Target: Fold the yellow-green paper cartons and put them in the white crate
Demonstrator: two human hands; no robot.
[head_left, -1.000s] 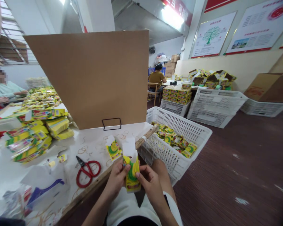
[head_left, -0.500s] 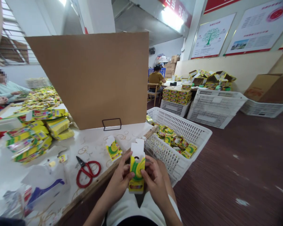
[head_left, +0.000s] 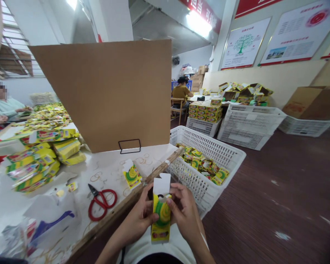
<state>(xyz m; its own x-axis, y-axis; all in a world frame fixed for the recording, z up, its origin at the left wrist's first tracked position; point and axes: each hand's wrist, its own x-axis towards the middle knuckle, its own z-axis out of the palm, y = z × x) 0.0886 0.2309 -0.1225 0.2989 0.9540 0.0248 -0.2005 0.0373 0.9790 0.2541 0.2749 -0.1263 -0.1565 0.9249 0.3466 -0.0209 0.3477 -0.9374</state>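
— What sort of place is it?
— A packing room with posters on the far wall. On the left is a white worktable (head_left: 154, 152) with a tall brown cardboard sheet (head_left: 107, 95) standing on it.
— And the piece in hand?
— A small yellow-and-green cardboard carton with a white top flap (head_left: 161, 216). It is held over the lap, just off the table's near edge. Its long axis stands up-and-down in view, with the flap end uppermost and the flap raised.
— Who has it?
— Both hands. The left hand (head_left: 139, 222) curls round its left side with the thumb across the printed front. The right hand (head_left: 185, 212) closes on the right side, fingers up by the flap, so it is the nearer one to that open end.
— Around it?
— Red-handled scissors (head_left: 101, 201) lie on the table to the left. A white plastic lattice crate (head_left: 222, 145) of similar cartons sits to the far right.
— Anything changed?
— A second ago it leaned left, and half a second ago it sat higher. Now it is lower and straight.
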